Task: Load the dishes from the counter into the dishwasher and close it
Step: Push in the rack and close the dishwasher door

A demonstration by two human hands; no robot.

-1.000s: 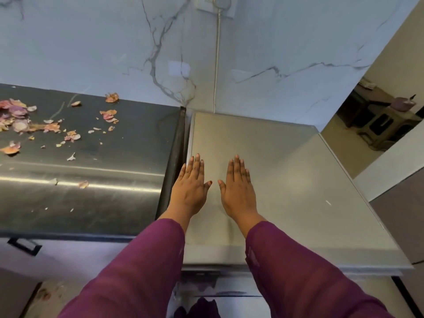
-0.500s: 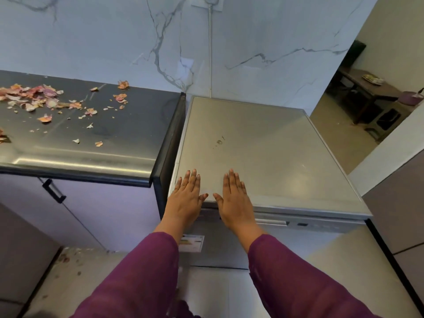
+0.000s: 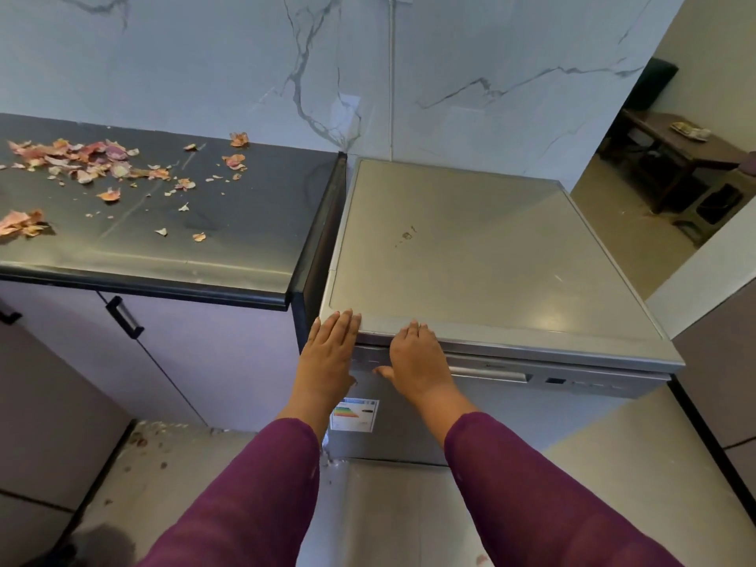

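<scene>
We rest our left hand (image 3: 327, 358) and right hand (image 3: 417, 362), fingers spread and gripping nothing, at the dishwasher (image 3: 470, 255) top's near left edge.

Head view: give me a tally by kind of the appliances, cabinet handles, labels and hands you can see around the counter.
Dishwasher: 1
Cabinet handles: 2, one full, one cut off at the left edge
Energy label on the dishwasher door: 1
Hands: 2, left hand, right hand
Total: 6
</scene>
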